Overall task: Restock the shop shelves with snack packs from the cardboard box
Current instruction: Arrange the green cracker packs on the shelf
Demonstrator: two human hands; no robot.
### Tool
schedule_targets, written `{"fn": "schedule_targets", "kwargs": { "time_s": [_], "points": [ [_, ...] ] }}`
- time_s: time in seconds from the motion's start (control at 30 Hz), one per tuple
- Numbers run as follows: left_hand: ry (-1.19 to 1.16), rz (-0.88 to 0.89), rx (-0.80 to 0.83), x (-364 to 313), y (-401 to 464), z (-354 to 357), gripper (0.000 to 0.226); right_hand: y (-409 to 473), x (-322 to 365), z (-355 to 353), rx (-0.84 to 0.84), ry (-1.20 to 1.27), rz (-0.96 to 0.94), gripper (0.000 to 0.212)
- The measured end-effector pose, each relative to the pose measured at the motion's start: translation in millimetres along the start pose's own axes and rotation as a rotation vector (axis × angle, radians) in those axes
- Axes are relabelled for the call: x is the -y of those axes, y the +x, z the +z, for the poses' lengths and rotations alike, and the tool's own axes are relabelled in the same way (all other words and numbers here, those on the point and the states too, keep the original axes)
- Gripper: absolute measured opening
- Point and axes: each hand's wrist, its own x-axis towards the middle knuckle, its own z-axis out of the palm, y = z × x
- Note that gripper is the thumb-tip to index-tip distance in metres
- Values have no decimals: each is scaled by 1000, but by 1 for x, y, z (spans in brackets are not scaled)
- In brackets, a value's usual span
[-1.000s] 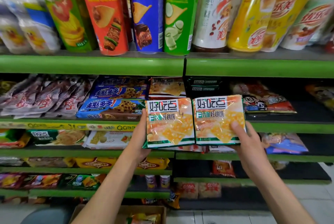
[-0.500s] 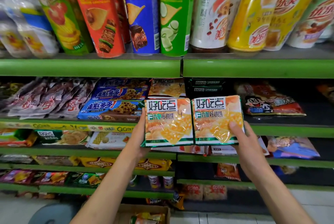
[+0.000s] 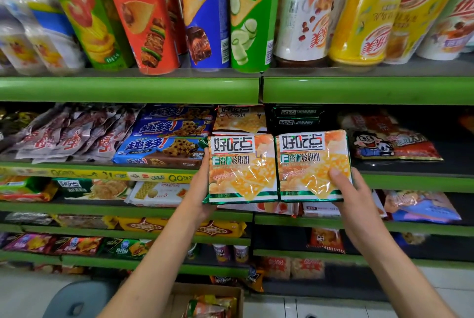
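Left hand (image 3: 202, 189) gripping left snack pack (image 3: 242, 167), right hand (image 3: 346, 189) gripping right snack pack (image 3: 313, 165), touching.

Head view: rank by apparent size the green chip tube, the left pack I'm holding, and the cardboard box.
1. Green chip tube, largest, though cropped at the top.
2. Left pack; the right pack looks alike.
3. Cardboard box, smallest as seen, but mostly cut off, so unsure.

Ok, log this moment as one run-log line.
left hand: grips left biscuit pack | right hand: grips right biscuit pack | packs: side by side before green shelf | cardboard box: below
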Motion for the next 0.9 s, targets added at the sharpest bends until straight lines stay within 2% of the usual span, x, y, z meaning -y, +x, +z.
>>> {"fn": "schedule_targets", "kwargs": {
  "time_s": [0.13, 0.27, 0.37, 0.5, 0.6, 0.73, 0.9],
  "points": [
    [3, 2, -10, 1, 1, -1, 59, 1, 0, 0, 33, -1, -1, 102],
    [-9, -5, -18, 2, 4, -3, 54, 0, 3, 2, 29, 18, 0, 118],
    [-22, 0, -13, 4, 6, -4, 51, 0, 1, 1, 43, 14, -26, 100],
    [-21, 4, -11, 4, 5, -3, 52, 1, -2, 0, 32, 47, 1, 98],
    [-18, 15, -26, 4, 4, -2, 55, 1, 0, 1, 49, 52, -2, 83],
    [-20, 21, -22, 5, 2, -1, 62, 2, 1, -1, 55, 48, 7, 116],
    [-10, 14, -7, 5, 0, -1, 60, 1, 0, -3, 52, 41, 7, 127]
  ]
}}
